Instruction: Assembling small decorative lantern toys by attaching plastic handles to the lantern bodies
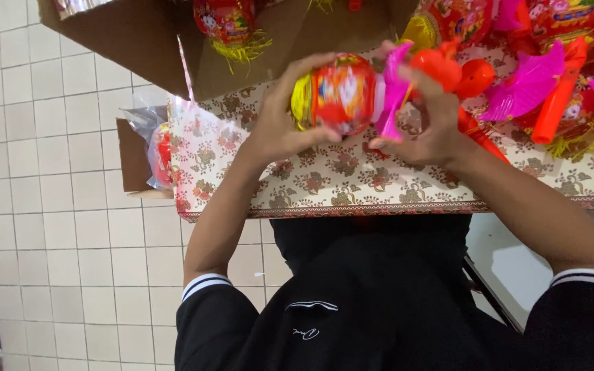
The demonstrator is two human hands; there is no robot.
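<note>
Above the patterned tablecloth, just over its near edge, I hold a small red toy lantern between both hands. Nearest me, my left hand cups the yellow-fringed end, thumb stretched under the drum and fingers curled over its top, so the fingers are wrapped rather than spread. My right hand takes the other end, where a pink plastic fan piece and an orange knob stick out; its fingers pinch around that pink and orange part, though I cannot tell exactly which fingertips press together. I judge the lantern light and hollow, with thin printed plastic skin that would dent or crease if squeezed, and a glossy surface that may slip. The fringe is soft and gives no grip. The safest hold looks to be at the two stiffer end caps, as now, not the belly of the drum. Its long axis runs side to side along the tablecloth's near edge, fringed end toward my left, knob end toward my right, roughly level. Farther across the tablecloth lies a heap of similar lanterns, with pink fans and orange handles tangled together. Beyond its far edge stands a brown cardboard box with another lantern hanging at it.
</note>
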